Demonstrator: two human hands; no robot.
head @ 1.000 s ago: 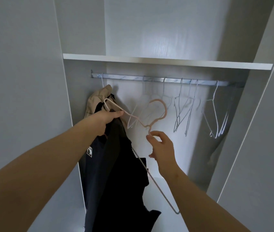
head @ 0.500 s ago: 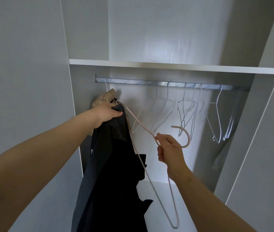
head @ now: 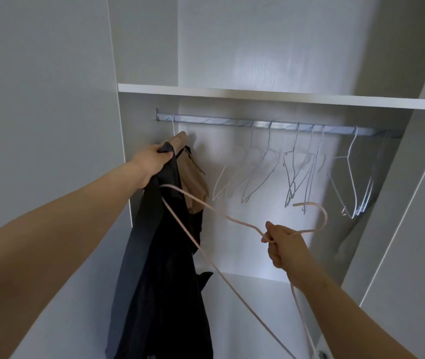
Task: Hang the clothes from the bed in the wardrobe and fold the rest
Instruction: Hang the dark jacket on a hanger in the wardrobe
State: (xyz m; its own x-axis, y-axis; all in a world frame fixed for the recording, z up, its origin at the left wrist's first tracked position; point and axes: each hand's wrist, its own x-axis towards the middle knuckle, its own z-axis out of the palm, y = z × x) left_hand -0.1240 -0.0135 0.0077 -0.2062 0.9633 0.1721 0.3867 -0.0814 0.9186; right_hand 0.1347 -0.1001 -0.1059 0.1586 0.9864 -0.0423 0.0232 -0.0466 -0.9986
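Observation:
My left hand grips the top of a black garment, which hangs down inside the open wardrobe. My right hand holds a pink wire hanger at the base of its hook, well below the rail. One shoulder of the hanger reaches left to the black garment; its long bottom wire runs down to the frame's lower edge. A beige garment hangs from the metal rail at its left end, just behind my left hand.
Several bare white wire hangers hang along the rail's middle and right. A white shelf sits just above the rail. Grey wardrobe panels close in on the left and right.
My right hand has pulled the pink hanger down and to the right, off the rail area. My left hand has kept its grip on the black garment; the camera tilted up slightly.

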